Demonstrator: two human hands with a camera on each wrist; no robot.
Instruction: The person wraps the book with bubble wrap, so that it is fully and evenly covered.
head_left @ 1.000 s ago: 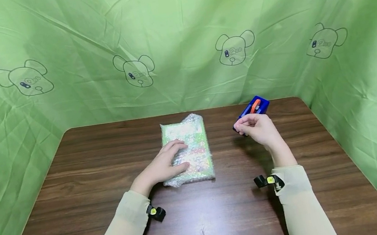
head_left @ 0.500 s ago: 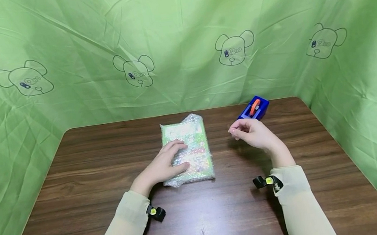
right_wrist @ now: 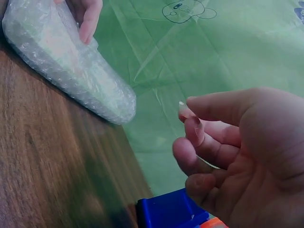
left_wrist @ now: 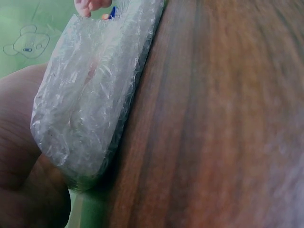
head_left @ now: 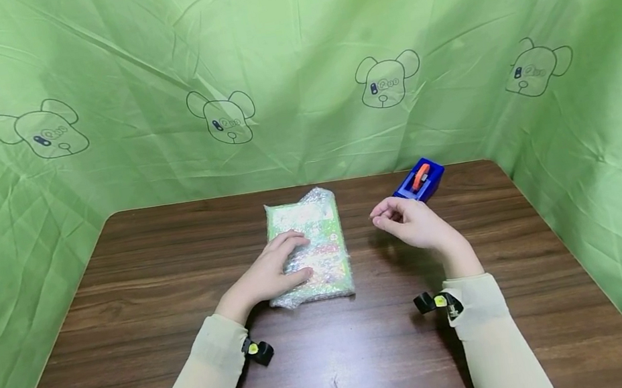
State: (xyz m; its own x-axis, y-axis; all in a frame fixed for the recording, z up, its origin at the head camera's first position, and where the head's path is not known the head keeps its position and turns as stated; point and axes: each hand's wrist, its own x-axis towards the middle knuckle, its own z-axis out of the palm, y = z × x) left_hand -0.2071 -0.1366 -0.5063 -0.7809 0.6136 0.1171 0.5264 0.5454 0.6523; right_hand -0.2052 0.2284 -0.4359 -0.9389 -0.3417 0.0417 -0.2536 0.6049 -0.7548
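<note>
A flat green package in bubble wrap (head_left: 326,252) lies on the table, its wrap also filling much of the left wrist view. My left hand (head_left: 265,272) rests on its left side with fingers spread. To the right of the package, my right hand (head_left: 420,224) is raised with thumb and index finger pinched together. A tiny pale bit of clear tape (right_wrist: 181,104) shows at those fingertips in the right wrist view; its full length cannot be made out. Just behind this hand stands a blue tape dispenser (head_left: 433,176) with an orange core (head_left: 421,176).
The brown wooden table (head_left: 174,256) extends on both sides of the package. Green cloth (head_left: 298,74) printed with bear heads hangs around its back and sides. Each sleeve cuff carries a small black wrist camera (head_left: 259,353).
My right hand has moved left and slightly toward me from the dispenser's front end, fingertips pinched throughout, uncovering more of the dispenser. The left hand and package have stayed put.
</note>
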